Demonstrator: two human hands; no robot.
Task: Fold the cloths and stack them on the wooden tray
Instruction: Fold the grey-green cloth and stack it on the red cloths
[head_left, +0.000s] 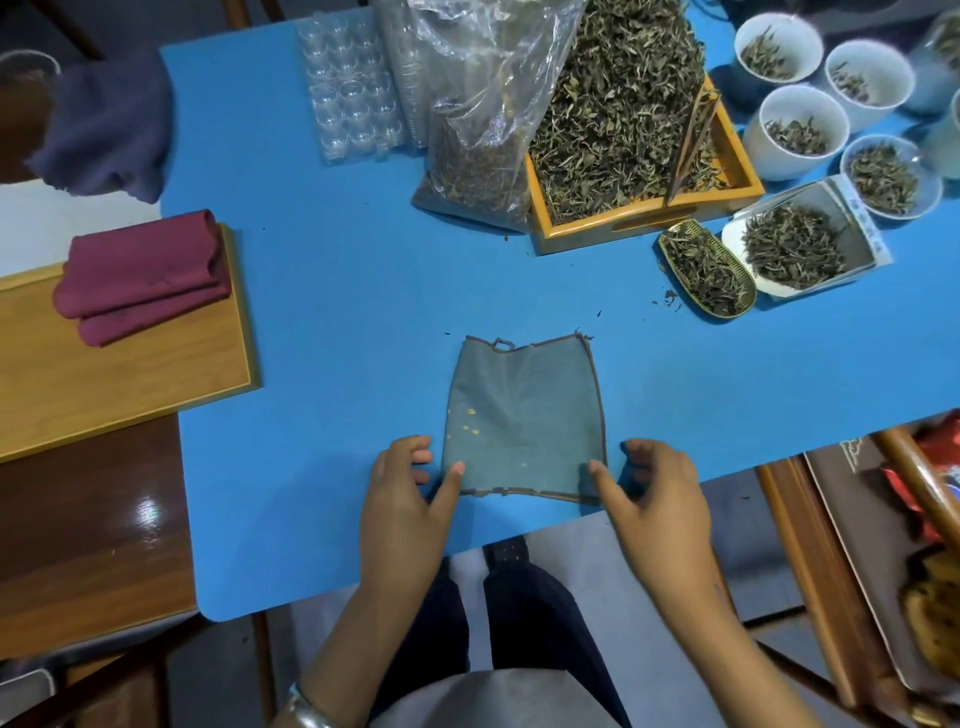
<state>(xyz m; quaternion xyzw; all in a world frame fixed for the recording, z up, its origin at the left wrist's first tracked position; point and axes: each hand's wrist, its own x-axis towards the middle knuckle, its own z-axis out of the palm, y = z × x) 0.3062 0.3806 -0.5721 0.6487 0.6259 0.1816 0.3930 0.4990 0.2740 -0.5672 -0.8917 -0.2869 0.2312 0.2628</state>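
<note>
1. Head view, your hands: your left hand (402, 491) sits at the near left corner of the grey-green cloth (524, 415), thumb laid on top of the fabric and the other fingers curled just off its left edge. Whether those fingers reach under the cloth you cannot tell from here.
2. Your right hand (652, 493) mirrors it at the near right corner, thumb pressed on the cloth, fingers bent beside the right edge. Both hands look to be pinching the near hem rather than lying flat.
3. The cloth lies spread on the blue table (311, 364), straight in front of you, its far edge with a small loop pointing away. A few yellowish specks mark its left half.
4. The wooden tray (130, 384) stands to your left, overlapping the table's left edge. Two folded maroon cloths (143, 278) lie stacked on its far end, well apart from the cloth in your hands.
5. A blue-grey cloth (109, 135) lies bunched at the far left, beyond the tray.
6. Far side of the table: an orange-rimmed tray heaped with dried tea leaves (623, 119), a clear plastic bag (483, 119) of leaves leaning against its left, and blister packs of small clear cups (348, 88) left of that.
7. To the right, several white cups (795, 132) hold tea leaves, with a metal scoop (706, 270) and a white scoop (800, 244) of leaves nearer you.
</note>
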